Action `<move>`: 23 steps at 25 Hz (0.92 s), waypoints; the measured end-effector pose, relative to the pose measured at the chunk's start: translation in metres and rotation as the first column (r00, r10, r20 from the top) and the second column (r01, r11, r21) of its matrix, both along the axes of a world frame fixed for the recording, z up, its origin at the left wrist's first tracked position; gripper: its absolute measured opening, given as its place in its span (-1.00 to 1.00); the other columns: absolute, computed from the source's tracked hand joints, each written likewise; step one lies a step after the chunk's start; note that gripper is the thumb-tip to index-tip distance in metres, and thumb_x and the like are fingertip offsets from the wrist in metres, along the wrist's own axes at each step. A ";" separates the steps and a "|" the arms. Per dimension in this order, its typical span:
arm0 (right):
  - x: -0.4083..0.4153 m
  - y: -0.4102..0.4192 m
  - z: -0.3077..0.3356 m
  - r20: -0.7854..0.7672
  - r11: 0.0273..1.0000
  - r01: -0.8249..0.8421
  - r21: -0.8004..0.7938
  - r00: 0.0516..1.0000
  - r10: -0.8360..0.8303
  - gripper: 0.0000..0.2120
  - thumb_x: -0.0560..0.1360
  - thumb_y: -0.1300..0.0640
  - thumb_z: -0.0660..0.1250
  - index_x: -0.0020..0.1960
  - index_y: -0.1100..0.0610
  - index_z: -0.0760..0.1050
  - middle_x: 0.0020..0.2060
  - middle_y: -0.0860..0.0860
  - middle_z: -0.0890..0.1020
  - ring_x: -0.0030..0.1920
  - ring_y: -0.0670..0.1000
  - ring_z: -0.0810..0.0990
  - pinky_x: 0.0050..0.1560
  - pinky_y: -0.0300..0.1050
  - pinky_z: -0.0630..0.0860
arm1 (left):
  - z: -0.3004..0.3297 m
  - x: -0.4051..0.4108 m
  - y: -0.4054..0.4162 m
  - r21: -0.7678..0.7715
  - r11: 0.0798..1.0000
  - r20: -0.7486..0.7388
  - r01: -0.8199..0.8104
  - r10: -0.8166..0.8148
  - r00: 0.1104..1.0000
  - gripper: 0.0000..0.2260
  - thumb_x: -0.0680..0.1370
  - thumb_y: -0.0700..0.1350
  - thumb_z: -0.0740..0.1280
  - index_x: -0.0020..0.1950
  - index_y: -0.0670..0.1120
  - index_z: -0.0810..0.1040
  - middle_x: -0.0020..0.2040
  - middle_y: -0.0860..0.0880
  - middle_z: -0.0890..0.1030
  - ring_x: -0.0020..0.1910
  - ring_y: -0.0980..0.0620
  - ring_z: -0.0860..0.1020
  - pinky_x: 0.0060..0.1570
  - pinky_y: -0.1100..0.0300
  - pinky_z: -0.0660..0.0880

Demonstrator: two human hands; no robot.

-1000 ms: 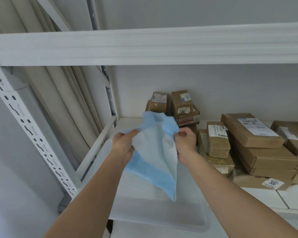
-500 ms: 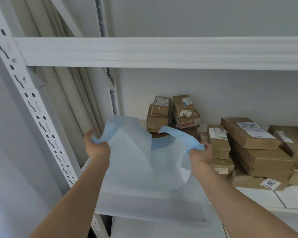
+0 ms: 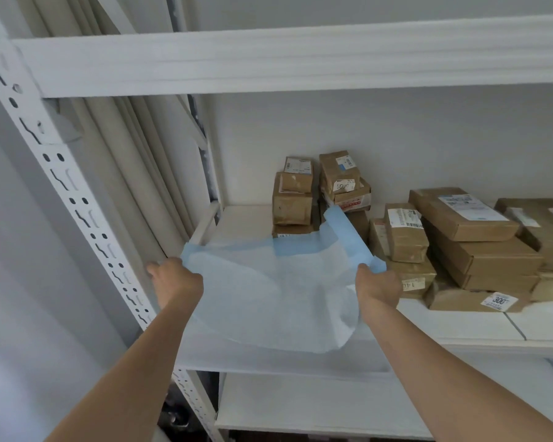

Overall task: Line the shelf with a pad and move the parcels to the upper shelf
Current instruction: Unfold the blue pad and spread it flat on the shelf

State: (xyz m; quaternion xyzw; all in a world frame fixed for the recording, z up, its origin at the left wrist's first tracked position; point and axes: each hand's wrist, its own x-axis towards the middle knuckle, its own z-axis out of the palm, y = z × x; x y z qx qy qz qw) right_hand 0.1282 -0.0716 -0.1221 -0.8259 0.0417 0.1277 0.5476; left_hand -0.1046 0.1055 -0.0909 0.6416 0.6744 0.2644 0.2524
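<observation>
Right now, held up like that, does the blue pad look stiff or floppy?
Probably floppy: the pad sags between the left hand and right hand. Likely light, since pinches at two corners carry it. Its far edge curls, so it may crumple when laid.

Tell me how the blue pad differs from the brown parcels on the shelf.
The pad is thin, limp, pale blue and white; the parcels are boxy, brown and labelled. The pad hangs between the left hand and the right hand, sagging in the middle; the parcels lie stacked on the shelf. Both are at the same shelf level.
</observation>
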 end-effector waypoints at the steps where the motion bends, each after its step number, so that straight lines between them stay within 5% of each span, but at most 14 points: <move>1: -0.002 -0.002 -0.001 0.031 0.999 0.006 -0.032 1.000 -0.005 -0.57 0.44 0.16 0.37 0.23 0.33 0.37 0.14 0.19 0.50 0.03 0.24 0.56 -0.01 0.09 0.55 | 0.000 -0.001 0.000 0.034 0.999 -0.086 0.018 -0.016 0.996 -0.66 0.48 -0.39 0.24 0.25 -0.25 0.49 0.35 -0.25 0.22 0.16 -0.31 0.42 0.10 -0.05 0.42; 7: -0.014 -0.012 0.006 0.380 0.916 0.076 -0.394 0.921 0.087 -0.34 0.31 0.22 0.51 0.29 0.19 0.24 0.26 0.22 0.36 0.30 0.23 0.31 0.25 0.10 0.32 | -0.015 0.008 -0.016 0.243 0.898 -0.683 0.367 -0.109 0.722 -0.68 0.42 -0.29 0.29 0.13 -0.06 0.40 0.46 -0.21 0.06 0.41 -0.26 0.11 0.42 -0.15 0.06; 9: -0.020 -0.013 -0.002 0.562 0.926 0.095 -0.366 0.815 0.139 -0.44 0.31 0.28 0.47 0.25 0.15 0.34 0.22 0.16 0.40 0.28 0.20 0.35 0.30 0.06 0.29 | -0.029 0.016 -0.016 0.117 0.815 -0.680 0.567 -0.350 0.644 -0.66 0.50 -0.19 0.30 0.27 -0.03 0.42 0.51 -0.13 0.13 0.49 -0.17 0.12 0.47 -0.08 0.01; 11: -0.023 -0.012 -0.014 0.630 0.946 -0.062 -0.317 0.733 0.259 -0.63 0.37 0.34 0.37 0.14 0.11 0.48 0.14 0.08 0.48 0.23 0.13 0.44 0.27 -0.05 0.34 | -0.044 0.023 -0.022 -0.150 0.672 -0.446 0.725 -0.700 0.557 -0.53 0.56 -0.05 0.34 0.45 0.01 0.33 0.53 -0.03 0.23 0.50 -0.03 0.21 0.48 0.06 0.09; 13: -0.025 -0.011 -0.026 0.441 0.863 -0.419 -0.284 0.742 0.505 -0.75 0.44 0.36 0.28 0.04 0.11 0.56 0.10 0.04 0.56 0.19 0.06 0.53 0.10 -0.22 0.42 | -0.056 0.025 -0.031 -0.378 0.522 -0.183 0.765 -0.852 0.491 -0.37 0.53 0.06 0.39 0.54 0.08 0.20 0.56 0.05 0.19 0.52 0.02 0.19 0.48 0.11 0.13; 15: -0.029 -0.012 -0.041 0.099 0.627 -0.707 -0.328 0.634 0.767 -0.73 0.48 0.27 0.30 0.16 0.12 0.56 0.21 0.04 0.54 0.25 0.02 0.51 0.04 -0.27 0.42 | -0.066 0.023 -0.034 -0.486 0.447 -0.138 0.751 -0.888 0.439 -0.30 0.48 0.11 0.44 0.54 0.16 0.19 0.58 0.11 0.10 0.54 0.04 0.12 0.50 0.07 0.09; 17: -0.030 -0.011 -0.055 -0.106 0.401 -0.779 -0.482 0.506 0.856 -0.60 0.47 0.16 0.36 0.30 0.03 0.50 0.31 0.04 0.41 0.35 0.05 0.38 0.19 -0.22 0.39 | -0.071 0.020 -0.035 -0.529 0.410 -0.158 0.743 -0.908 0.389 -0.31 0.44 0.10 0.48 0.50 0.18 0.26 0.59 0.12 0.02 0.56 0.06 0.04 0.52 0.03 0.04; 19: -0.033 -0.009 -0.056 -0.125 0.347 -0.752 -0.560 0.491 0.862 -0.54 0.46 0.09 0.39 0.35 -0.05 0.45 0.31 0.04 0.34 0.39 0.09 0.27 0.31 -0.13 0.34 | -0.071 0.016 -0.033 -0.512 0.411 -0.163 0.754 -0.908 0.385 -0.33 0.42 0.04 0.51 0.47 0.17 0.31 0.59 0.11 0.01 0.56 0.06 0.01 0.52 0.04 0.03; 23: -0.035 -0.009 -0.039 -0.206 0.323 -0.854 -0.408 0.431 0.879 -0.35 0.35 -0.08 0.53 0.39 -0.08 0.40 0.25 -0.01 0.39 0.35 0.01 0.36 0.17 -0.19 0.43 | -0.065 0.011 -0.037 -0.577 0.376 -0.216 0.725 -0.927 0.308 -0.21 0.34 0.10 0.56 0.48 0.25 0.25 0.60 0.12 -0.08 0.57 0.02 -0.08 0.52 -0.07 -0.03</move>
